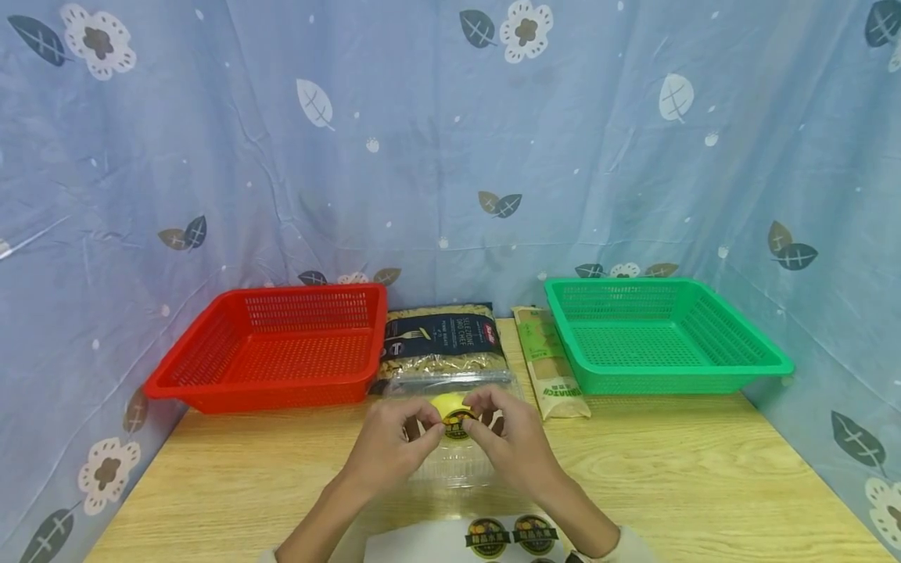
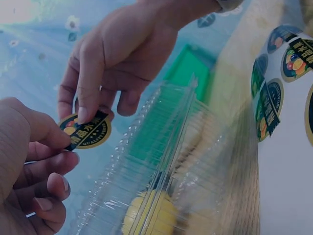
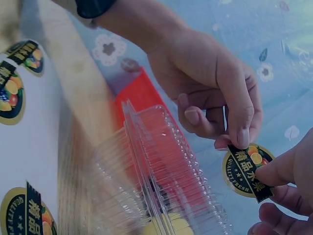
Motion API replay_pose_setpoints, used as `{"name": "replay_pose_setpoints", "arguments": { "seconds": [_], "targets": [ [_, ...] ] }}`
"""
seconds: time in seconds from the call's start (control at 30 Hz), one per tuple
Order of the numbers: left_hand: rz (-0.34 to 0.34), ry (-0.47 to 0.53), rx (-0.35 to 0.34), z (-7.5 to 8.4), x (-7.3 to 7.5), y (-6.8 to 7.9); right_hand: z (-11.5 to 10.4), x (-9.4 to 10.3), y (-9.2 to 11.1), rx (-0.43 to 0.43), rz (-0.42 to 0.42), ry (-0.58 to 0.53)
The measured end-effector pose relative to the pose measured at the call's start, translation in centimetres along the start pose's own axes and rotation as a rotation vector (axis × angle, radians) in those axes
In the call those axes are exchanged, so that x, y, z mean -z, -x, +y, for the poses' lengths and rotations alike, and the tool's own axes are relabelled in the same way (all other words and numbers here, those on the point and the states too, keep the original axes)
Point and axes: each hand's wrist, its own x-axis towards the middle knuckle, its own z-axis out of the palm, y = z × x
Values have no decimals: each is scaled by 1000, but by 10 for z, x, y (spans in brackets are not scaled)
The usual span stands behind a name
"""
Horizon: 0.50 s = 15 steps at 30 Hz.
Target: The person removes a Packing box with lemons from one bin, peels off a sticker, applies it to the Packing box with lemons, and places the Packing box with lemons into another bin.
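Blue floral curtain (image 1: 415, 156), wood-grain table (image 1: 676, 469), left hand (image 1: 390, 438), right hand (image 1: 519, 442) pinching one round sticker (image 2: 95, 134)

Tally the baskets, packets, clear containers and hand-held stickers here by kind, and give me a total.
Baskets: 2, red basket and green basket
Packets: 2, pasta bag and long packet
Clear container: 1
Hand-held sticker: 1
Total: 6

- Left basket (image 1: 260, 390) and right basket (image 1: 676, 381) stand on the counter (image 1: 690, 477), before a curtain (image 1: 415, 156).
- Between them: pasta bag (image 1: 443, 336) left, narrow packet (image 1: 547, 356) right.
- Before the pasta bag: a container (image 1: 450, 471), a fruit (image 1: 447, 402) apparently inside.
- Above it: a sticker (image 2: 94, 133), between left hand (image 1: 394, 438) and right hand (image 1: 514, 438).
- Nearest the person: sticker sheet (image 1: 418, 545).
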Motion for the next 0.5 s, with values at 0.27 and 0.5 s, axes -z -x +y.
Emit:
{"name": "replay_pose_setpoints", "arguments": {
  "seconds": [0.27,0.5],
  "targets": [
    [16,-65,82,-9,-4,-5,10,-6,-8,-57,6,6],
    [-1,-94,128,-16,-4,-10,12,-7,-16,-43,-32,86]
  ]
}}
